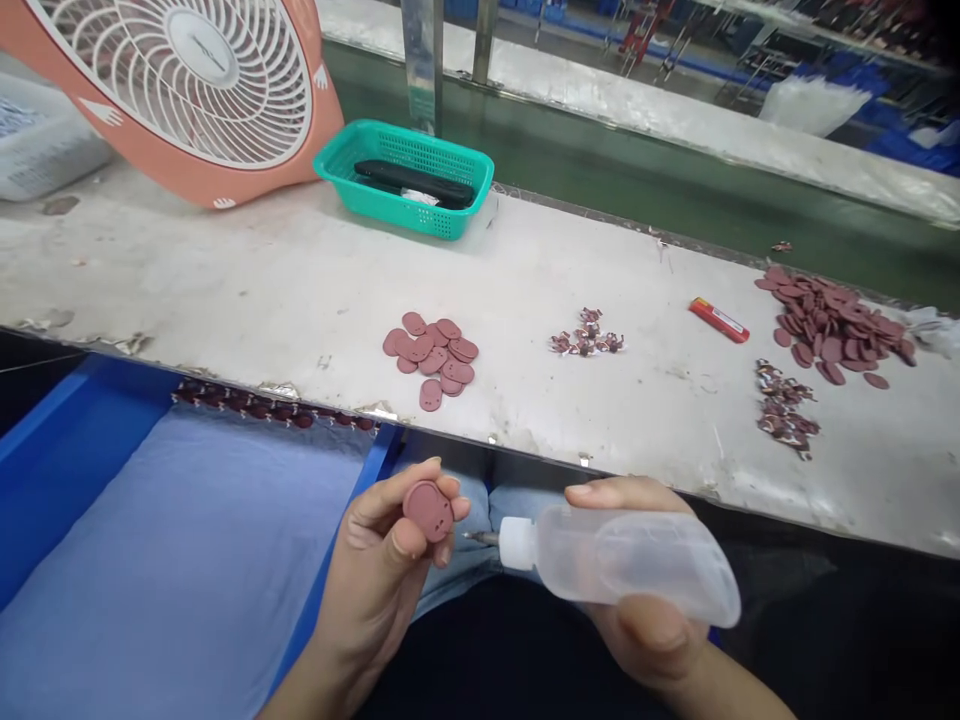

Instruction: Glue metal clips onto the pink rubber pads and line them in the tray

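Note:
Between the thumb and fingers of my left hand (375,560) is a reddish-brown oval disc (427,510) with small holes near one edge. My right hand (652,640) grips a translucent squeeze bottle (630,560) lying on its side in the air. Its white cap (517,543) carries a thin metal tip (482,537), which points left at the disc, a small gap apart from it. On the table ahead lies a small pile of similar discs (431,355). To its right sits a little cluster of brown-and-white figure-like parts (589,335).
A large heap of discs (832,325) lies at the right, near more small parts (784,410) and a red stick-like item (718,320). At the back stand a green basket (405,215) and an orange fan (202,60). A blue tray (187,560) at lower left holds finished-looking rows along its far edge.

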Available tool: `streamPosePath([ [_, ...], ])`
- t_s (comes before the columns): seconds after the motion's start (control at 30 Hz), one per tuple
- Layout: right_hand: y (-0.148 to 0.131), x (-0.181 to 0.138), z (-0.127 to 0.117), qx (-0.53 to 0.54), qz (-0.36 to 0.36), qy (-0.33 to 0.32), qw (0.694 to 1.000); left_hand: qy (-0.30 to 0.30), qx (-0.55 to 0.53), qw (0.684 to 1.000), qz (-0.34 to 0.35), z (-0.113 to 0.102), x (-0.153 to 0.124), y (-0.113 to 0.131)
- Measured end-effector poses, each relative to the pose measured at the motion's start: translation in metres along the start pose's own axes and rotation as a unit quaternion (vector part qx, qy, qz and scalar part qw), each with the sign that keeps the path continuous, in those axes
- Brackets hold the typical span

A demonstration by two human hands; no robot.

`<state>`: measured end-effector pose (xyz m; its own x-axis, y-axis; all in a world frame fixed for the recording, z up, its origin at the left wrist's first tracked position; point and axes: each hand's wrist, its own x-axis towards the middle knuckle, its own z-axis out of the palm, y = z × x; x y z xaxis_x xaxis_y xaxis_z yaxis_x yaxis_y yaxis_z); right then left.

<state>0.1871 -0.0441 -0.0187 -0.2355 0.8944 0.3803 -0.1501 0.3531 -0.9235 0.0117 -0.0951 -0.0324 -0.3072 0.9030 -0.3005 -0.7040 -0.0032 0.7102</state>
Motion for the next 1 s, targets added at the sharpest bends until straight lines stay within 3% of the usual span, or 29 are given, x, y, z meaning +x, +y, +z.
streamPosePath([
  [0.2,-0.005,0.001,0.003,0.004,0.078,-0.013,0.997,-0.002,0.004,1.000,0.017,0.002,0.002,0.000],
  [1.0,-0.006,0.000,0.003,-0.027,0.057,-0.005,0.998,0.018,0.020,0.999,0.021,-0.001,-0.002,0.000],
])
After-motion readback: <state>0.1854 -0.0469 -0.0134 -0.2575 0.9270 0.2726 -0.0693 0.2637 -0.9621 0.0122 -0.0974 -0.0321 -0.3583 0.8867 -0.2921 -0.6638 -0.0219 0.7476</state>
